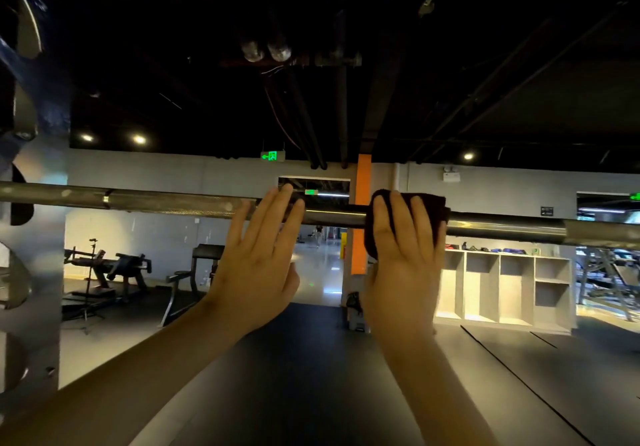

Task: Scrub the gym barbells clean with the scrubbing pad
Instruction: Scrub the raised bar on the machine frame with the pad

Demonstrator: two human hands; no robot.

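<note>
Scrubbing looks to be the step in hand; the right hand [403,265] presses the dark pad [431,206] onto the barbell [332,215], fingers nearly straight, thumb hidden; the left hand [258,269], flat and holding nothing, touches the bar just beside it; next the pad wants sliding along the bar; bare bar runs right to the thicker sleeve [602,234]; the rack post [31,272] bounds its left end.

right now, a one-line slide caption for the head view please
Right hand presses a dark scrubbing pad onto the barbell while the left hand lies flat against the bar beside it.
</note>
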